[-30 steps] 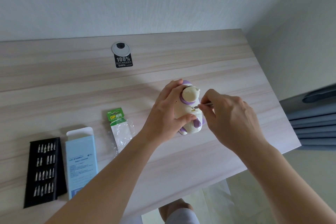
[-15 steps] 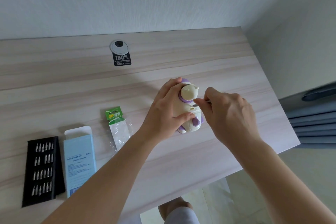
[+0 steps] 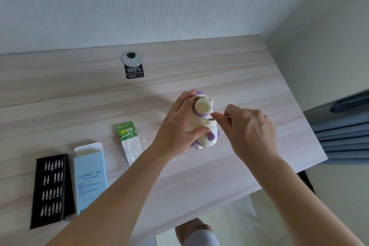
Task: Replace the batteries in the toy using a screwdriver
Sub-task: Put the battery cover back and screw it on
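Found toy (image 3: 202,108) unmoved on surface (image 3: 79,96), still gripped by left hand (image 3: 179,126). Found right hand (image 3: 249,128) pinching screwdriver (image 3: 210,119), tip kept at body. Judged unscrewing ongoing.

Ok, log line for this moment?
left hand: grips toy on desk | right hand: pinches screwdriver, tip against toy | battery pack: on desk, left of toy

Left grip (image 3: 175,126) curled wide, right grip (image 3: 249,128) in tight pinch.

Bit tray (image 3: 52,189), box (image 3: 89,177), battery pack (image 3: 129,140) — left of toy (image 3: 202,107)
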